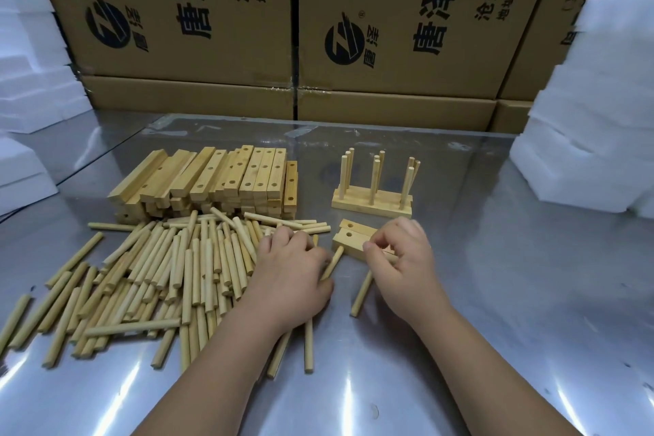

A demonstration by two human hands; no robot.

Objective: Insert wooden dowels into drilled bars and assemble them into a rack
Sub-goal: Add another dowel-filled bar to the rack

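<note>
Pale round dowels (159,276) are lying in a loose heap left of the left hand, with a stack of drilled square bars (219,180) sitting beyond them. The left hand (290,269) is resting on the heap's right edge, its fingers curling round one dowel (334,260) that is sticking out towards the right hand. Between the two hands, two short bars (354,237) are lying side by side on the shiny table (495,294), holes facing up. The right hand (403,258) is hovering over their right end with fingers bent and thumb close to forefinger; whether it is pinching anything cannot be told. A loose dowel (361,294) is lying just left of its wrist. Beyond the right hand, a finished rack (373,202) is standing with its dowels upright.
</note>
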